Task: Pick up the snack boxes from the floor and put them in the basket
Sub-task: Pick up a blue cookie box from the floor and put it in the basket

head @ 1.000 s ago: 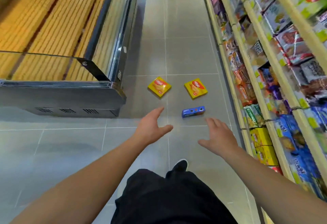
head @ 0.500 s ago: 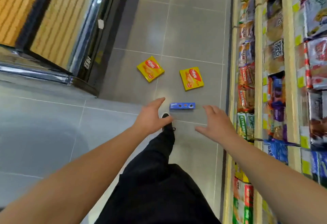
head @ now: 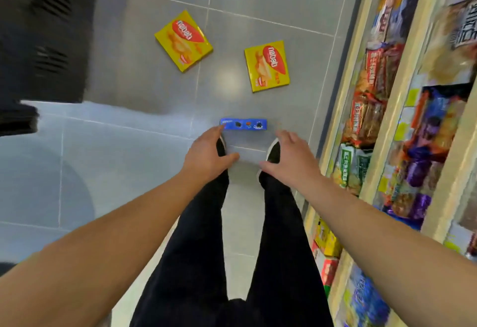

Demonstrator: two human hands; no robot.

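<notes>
Three snack boxes lie on the grey tiled floor. A long blue cookie box (head: 244, 124) lies just beyond my shoes. Farther off are two flat yellow boxes, one to the left (head: 183, 40) and one to the right (head: 267, 66). My left hand (head: 206, 155) is spread with straight fingers, its fingertips near the blue box's left end. Stretched out below and to the right of that box, my right hand (head: 289, 157) has relaxed fingers and holds nothing. No basket is in view.
Shelves of snack packets (head: 387, 109) run along the right side of the aisle. A dark freezer cabinet (head: 44, 32) with vents stands at the upper left. My legs and black shoes (head: 273, 151) are below the hands.
The view has tipped down and closed in on the floor. Both hands have come lower toward the blue box, and both of my feet now stand together just before it.
</notes>
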